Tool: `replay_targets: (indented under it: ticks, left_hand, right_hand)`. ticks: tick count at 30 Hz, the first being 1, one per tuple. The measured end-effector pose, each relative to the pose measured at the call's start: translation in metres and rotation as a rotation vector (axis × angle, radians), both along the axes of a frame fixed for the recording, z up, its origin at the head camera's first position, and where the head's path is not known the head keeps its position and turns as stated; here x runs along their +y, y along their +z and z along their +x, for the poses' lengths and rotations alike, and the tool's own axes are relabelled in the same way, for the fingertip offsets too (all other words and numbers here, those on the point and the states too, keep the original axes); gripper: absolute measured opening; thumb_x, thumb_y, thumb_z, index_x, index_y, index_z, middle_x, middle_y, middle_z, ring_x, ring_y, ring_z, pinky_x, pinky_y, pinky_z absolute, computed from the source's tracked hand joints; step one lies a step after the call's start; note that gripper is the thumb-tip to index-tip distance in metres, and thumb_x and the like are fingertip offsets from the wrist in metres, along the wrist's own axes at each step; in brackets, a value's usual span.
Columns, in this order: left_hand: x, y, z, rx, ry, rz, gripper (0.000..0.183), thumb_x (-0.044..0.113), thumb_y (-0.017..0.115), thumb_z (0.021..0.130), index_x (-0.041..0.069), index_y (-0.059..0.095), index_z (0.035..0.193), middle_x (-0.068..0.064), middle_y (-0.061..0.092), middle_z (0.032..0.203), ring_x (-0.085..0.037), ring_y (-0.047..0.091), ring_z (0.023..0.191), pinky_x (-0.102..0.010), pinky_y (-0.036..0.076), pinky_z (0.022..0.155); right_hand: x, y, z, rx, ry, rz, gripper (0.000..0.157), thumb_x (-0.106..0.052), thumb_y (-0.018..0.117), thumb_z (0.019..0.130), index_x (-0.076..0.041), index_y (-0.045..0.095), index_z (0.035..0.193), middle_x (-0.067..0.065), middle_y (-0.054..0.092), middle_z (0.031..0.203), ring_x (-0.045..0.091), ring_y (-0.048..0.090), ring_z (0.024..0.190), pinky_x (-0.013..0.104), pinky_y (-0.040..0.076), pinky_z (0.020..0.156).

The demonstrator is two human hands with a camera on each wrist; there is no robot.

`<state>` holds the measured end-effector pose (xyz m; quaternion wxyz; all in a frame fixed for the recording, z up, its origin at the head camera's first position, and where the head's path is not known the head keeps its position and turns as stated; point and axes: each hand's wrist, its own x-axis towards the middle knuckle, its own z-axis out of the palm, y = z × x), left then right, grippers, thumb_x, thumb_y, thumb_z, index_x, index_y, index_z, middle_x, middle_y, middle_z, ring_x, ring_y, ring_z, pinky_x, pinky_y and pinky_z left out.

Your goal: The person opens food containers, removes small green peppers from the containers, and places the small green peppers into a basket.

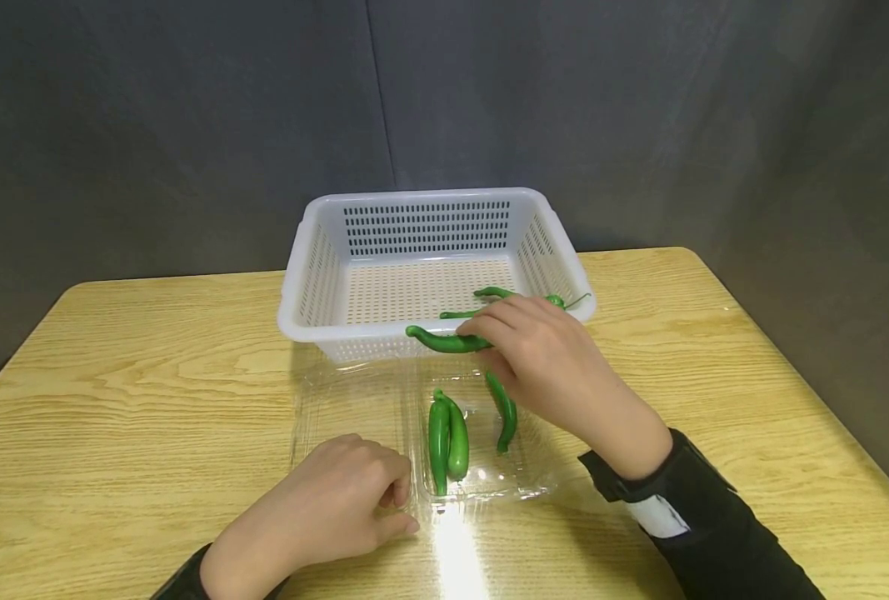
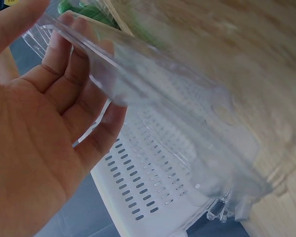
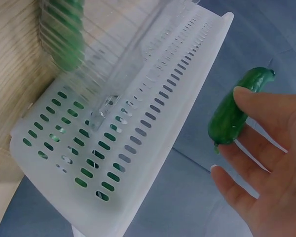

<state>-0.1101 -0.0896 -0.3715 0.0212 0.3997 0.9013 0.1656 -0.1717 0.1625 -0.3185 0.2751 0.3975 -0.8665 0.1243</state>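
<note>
My right hand (image 1: 541, 358) pinches a green chili pepper (image 1: 440, 342) between thumb and fingers, above the front rim of the white basket. The right wrist view shows this pepper (image 3: 237, 111) clearly. A hinged clear plastic container (image 1: 354, 404) lies opened out in front of the basket. Two green peppers (image 1: 439, 442) lie side by side in its right half, and another pepper (image 1: 504, 417) is to their right. My left hand (image 1: 332, 500) holds the container's near edge by the hinge; its fingers show through the clear plastic wall (image 2: 138, 84).
The perforated white basket (image 1: 429, 198) stands at the back of the wooden table (image 1: 152, 375). Several green peppers (image 1: 492, 292) are at its front right, partly hidden by my right hand. A dark grey cloth (image 1: 189, 125) hangs behind the table.
</note>
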Motion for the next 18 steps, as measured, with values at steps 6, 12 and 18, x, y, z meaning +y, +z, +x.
replay_targets:
  ticks: [6,12,18]
  left_hand:
    - [0.0001,0.0002,0.0001,0.000,0.000,0.004,0.034,0.038,0.083,0.077,0.024,0.053,0.070,0.018,0.039,0.060,0.000,0.039,0.057,-0.028,0.042,0.069]
    - [0.0000,0.0003,0.0002,-0.008,0.002,0.006,0.034,0.038,0.083,0.077,0.024,0.053,0.070,0.018,0.039,0.060,0.000,0.039,0.057,-0.028,0.042,0.069]
    - [0.0001,0.0000,0.0001,-0.012,0.003,0.008,0.034,0.037,0.083,0.077,0.024,0.053,0.070,0.018,0.039,0.060,0.000,0.039,0.057,-0.028,0.042,0.069]
  right_hand:
    - [0.0026,-0.0013,-0.0027,0.024,-0.037,-0.019,0.028,0.003,0.075,0.079,-0.006,0.072,0.106,0.007,0.070,0.108,0.025,0.063,0.102,0.040,0.050,0.088]
    - [0.0052,-0.0037,-0.0070,0.044,-0.068,-0.046,0.031,0.004,0.079,0.077,-0.006,0.073,0.106,0.009,0.070,0.108,0.027,0.063,0.100,0.041,0.049,0.088]
    - [0.0083,-0.0048,-0.0095,0.043,-0.071,-0.058,0.029,0.006,0.078,0.077,-0.005,0.073,0.104,0.008,0.071,0.106,0.027,0.063,0.099,0.041,0.049,0.091]
